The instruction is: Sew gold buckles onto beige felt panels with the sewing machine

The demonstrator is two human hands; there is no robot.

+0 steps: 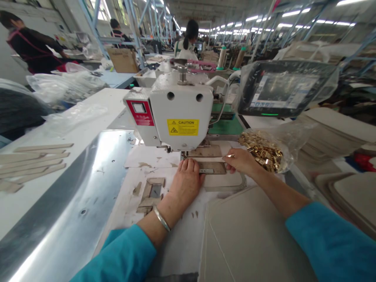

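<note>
My left hand (188,178), with a bangle at the wrist, lies flat, its fingertips on the work just below the head of the sewing machine (182,103). Near the presser area, a narrow pale strap (210,159) runs sideways from those fingertips to my right hand (241,161). The right fingers are closed in a pinch on the strap's end, where a small shiny gold piece (230,156) shows. Beneath the strap lies a rounded beige panel (232,181), with brownish template pieces (219,168) on it. Exactly how the strap meets the panel is hidden under my left fingers.
Gold metal fittings fill a clear plastic bag (264,152) at right, below the control screen (282,88). Beige panels (255,235) lie in front of me and stacked at far right. Loose strips (35,160) rest on the left table. Several people work beyond.
</note>
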